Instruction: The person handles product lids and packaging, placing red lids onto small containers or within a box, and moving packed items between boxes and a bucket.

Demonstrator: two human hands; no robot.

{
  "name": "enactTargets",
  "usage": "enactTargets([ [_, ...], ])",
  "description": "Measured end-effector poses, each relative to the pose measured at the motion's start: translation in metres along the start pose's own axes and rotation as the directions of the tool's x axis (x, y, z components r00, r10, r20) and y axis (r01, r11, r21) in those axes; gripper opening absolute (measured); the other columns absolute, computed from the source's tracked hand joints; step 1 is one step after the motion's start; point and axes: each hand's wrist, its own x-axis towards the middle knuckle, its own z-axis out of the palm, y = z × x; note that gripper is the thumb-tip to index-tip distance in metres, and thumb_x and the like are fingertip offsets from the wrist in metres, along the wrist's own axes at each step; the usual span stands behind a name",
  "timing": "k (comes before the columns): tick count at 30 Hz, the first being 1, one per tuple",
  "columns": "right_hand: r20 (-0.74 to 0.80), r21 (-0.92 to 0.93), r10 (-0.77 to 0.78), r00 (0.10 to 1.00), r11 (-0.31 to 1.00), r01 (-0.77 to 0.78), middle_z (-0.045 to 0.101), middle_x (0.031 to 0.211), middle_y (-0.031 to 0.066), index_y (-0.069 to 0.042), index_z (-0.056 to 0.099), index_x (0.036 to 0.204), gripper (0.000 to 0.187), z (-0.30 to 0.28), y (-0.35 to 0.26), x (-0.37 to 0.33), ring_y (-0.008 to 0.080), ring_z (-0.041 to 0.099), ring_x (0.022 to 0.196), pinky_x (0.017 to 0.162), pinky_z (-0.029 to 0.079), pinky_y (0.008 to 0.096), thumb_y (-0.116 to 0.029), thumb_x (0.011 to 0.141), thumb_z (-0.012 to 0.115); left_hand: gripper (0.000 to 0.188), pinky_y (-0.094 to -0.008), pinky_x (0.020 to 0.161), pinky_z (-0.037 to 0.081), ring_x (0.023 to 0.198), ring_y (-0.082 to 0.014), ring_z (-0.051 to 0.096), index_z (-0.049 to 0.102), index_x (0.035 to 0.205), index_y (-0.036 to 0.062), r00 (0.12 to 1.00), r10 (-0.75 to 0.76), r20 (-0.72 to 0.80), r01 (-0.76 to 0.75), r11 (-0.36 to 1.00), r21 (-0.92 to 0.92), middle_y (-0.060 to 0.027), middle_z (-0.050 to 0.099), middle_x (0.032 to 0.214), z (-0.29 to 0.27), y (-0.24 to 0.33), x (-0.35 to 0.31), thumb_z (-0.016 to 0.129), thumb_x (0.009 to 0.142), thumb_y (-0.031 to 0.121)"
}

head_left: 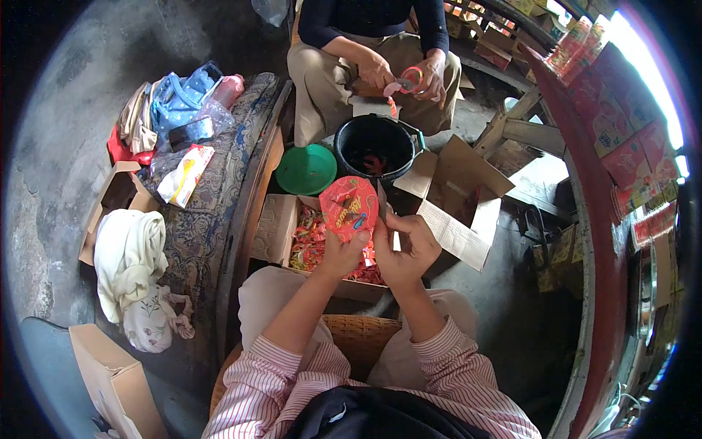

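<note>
My left hand [342,256] grips a flat red printed piece of packaging [344,205] with a rounded outline, its thumb pressed on the lower edge. At that piece's right edge, my right hand [402,252] is closed on a narrow dark blade that looks like a knife [382,199], pointing up. The blade's handle is hidden in the fingers. Below both hands stands an open cardboard box [276,230] filled with red and yellow packaging scraps [308,245].
Opposite me sits a person whose hands [376,72] hold a blade and a red ring. Between us stand a black bucket [342,150] and a green basin [307,170]. An open carton [457,230] lies right; a cushioned bench [197,219] with bags runs along the left.
</note>
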Motion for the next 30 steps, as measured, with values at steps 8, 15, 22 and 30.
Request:
enactTargets([
  [8, -0.004, -0.019, -0.007, 1.0, 1.0, 0.007, 0.059, 0.07, 0.0084, 0.002, 0.062, 0.082, 0.018, -0.004, -0.004, 0.008, 0.0106, 0.056, 0.06, 0.052, 0.042, 0.0193, 0.007, 0.066, 0.068, 0.061, -0.0343, 0.095, 0.036, 0.11, -0.0201, 0.046, 0.037, 0.125, -0.0005, 0.998, -0.01, 0.057, 0.017, 0.992, -0.127, -0.0109, 0.047, 0.121, -0.002, -0.016, -0.01, 0.057, 0.081, 0.038],
  [15, -0.016, -0.001, 0.048, 0.999, 0.999, -0.048, 0.063, 0.073, 0.0127, 0.002, 0.062, 0.08, 0.017, -0.007, -0.006, 0.012, 0.0154, 0.062, 0.064, 0.057, 0.049, 0.0226, 0.006, 0.065, 0.068, 0.051, -0.0338, 0.095, 0.036, 0.108, -0.0196, 0.048, 0.038, 0.123, -0.0012, 0.995, -0.1, -0.006, 0.099, 0.993, -0.062, -0.0107, 0.05, 0.117, -0.011, -0.03, -0.013, 0.054, 0.085, 0.028],
  [22, 0.004, 0.012, -0.042, 0.999, 0.999, 0.042, 0.057, 0.064, 0.0064, 0.002, 0.062, 0.078, 0.015, 0.0, 0.0, 0.007, 0.0084, 0.052, 0.055, 0.046, 0.038, 0.0189, 0.007, 0.066, 0.068, 0.054, -0.0347, 0.094, 0.037, 0.109, -0.0199, 0.047, 0.038, 0.123, -0.0001, 0.999, -0.031, -0.035, 0.025, 0.987, -0.156, -0.011, 0.048, 0.118, -0.005, -0.017, -0.004, 0.053, 0.084, 0.034],
  [30, 0.016, -0.076, -0.028, 0.999, 0.997, 0.029, 0.063, 0.074, 0.0127, 0.001, 0.062, 0.079, 0.018, 0.0, -0.005, 0.005, 0.0206, 0.063, 0.066, 0.058, 0.05, 0.0257, 0.007, 0.063, 0.068, 0.065, -0.0353, 0.096, 0.035, 0.115, -0.0214, 0.043, 0.033, 0.128, 0.0016, 0.995, -0.098, 0.027, 0.099, 0.994, -0.039, -0.0116, 0.042, 0.126, -0.008, -0.013, -0.007, 0.052, 0.083, 0.044],
])
